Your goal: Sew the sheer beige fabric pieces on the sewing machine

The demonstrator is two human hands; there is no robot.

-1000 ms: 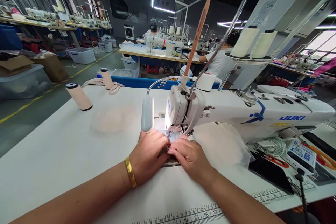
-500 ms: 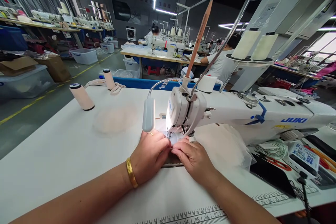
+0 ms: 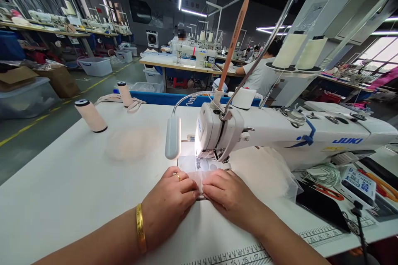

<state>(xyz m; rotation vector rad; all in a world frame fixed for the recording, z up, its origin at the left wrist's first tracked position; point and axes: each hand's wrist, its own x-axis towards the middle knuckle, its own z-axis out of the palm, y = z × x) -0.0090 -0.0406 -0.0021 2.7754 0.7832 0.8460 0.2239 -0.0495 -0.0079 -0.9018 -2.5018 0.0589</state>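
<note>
Left hand (image 3: 169, 203) and right hand (image 3: 228, 196) side by side at lower centre, fingers curled and pinching a small white fabric piece (image 3: 199, 169). Fabric flat on the white table (image 3: 62, 198), just below the sewing machine (image 3: 280, 132) needle.

Left forearm: bare, enters from the lower left, angled up toward centre.
Left wrist: turned palm-down.
Left hand (image 3: 168, 203): back facing up, fingers curled and pointing right, fingertips pressed down and pinched together.
Right forearm: bare, enters from the lower right, angled up and left.
Right hand (image 3: 230, 196): palm-down, knuckles raised, fingers bent and pointing left, tips pinched low.
Spacing: fingertips of both hands meet at centre, touching or nearly so; forearms form a V.
</note>
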